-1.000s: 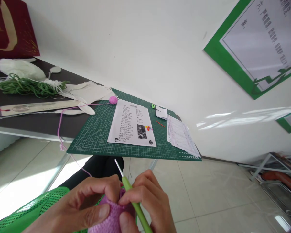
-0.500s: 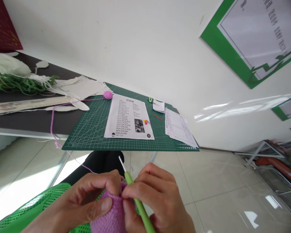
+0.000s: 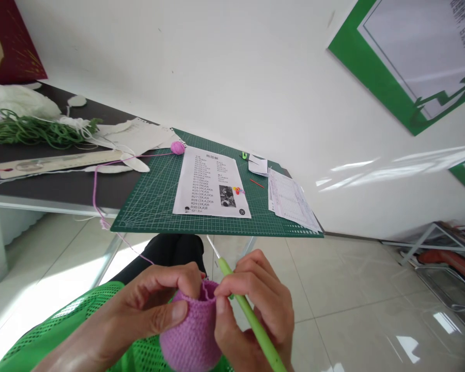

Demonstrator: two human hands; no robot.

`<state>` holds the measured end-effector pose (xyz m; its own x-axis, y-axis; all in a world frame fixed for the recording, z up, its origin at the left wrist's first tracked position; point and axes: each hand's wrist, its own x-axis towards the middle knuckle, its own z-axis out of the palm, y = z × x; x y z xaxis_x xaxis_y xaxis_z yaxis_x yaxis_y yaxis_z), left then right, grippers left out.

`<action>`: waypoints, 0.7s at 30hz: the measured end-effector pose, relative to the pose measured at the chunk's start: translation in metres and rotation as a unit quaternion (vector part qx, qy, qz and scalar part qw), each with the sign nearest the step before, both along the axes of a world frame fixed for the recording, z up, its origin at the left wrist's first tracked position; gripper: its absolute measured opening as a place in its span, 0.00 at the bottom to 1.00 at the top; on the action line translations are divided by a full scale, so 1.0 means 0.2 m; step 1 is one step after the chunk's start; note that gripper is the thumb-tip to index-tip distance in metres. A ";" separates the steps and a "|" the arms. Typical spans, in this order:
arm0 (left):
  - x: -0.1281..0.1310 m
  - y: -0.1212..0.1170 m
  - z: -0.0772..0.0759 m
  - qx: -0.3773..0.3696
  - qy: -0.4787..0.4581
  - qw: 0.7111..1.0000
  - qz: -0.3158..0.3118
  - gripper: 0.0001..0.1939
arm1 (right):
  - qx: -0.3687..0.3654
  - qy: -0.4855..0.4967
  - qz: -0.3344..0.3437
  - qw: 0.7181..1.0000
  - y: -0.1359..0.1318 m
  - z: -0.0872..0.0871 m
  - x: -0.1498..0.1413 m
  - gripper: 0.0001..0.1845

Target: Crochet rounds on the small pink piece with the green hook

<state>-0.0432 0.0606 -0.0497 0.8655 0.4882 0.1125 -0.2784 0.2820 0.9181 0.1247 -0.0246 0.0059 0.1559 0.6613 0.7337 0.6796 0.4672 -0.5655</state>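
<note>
My left hand (image 3: 151,305) is closed round a small purple crocheted cup (image 3: 191,333), thumb pressed on its side. My right hand (image 3: 256,310) pinches a crochet hook with a green handle (image 3: 251,320); its metal tip points up past the cup's rim. A strand of purple yarn (image 3: 101,206) runs from the work up over the table edge to a small purple yarn ball (image 3: 177,147) on the green cutting mat (image 3: 155,201). Both hands are low in the view, over my lap.
A printed pattern sheet (image 3: 211,183) and other papers (image 3: 290,199) lie on the mat. Green yarn (image 3: 31,132), white fabric pieces and a long ruler (image 3: 58,163) sit on the dark table at left. A green mesh basket (image 3: 62,336) rests on my lap. Metal racks stand on the floor at right.
More of the purple cup shows now and sits higher in my left hand. The hook and my right hand have shifted slightly right. The view has tilted a little.
</note>
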 end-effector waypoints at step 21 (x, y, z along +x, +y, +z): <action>-0.02 0.00 0.13 0.060 0.030 0.997 0.028 0.07 | -0.165 0.113 0.090 0.976 -0.07 0.01 0.06 0.06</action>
<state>-0.0472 0.0603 -0.0246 0.8440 0.5225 0.1209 -0.2333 0.1547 0.9600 0.1373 -0.0381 0.0073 0.1480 0.8878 0.4358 0.4433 0.3343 -0.8317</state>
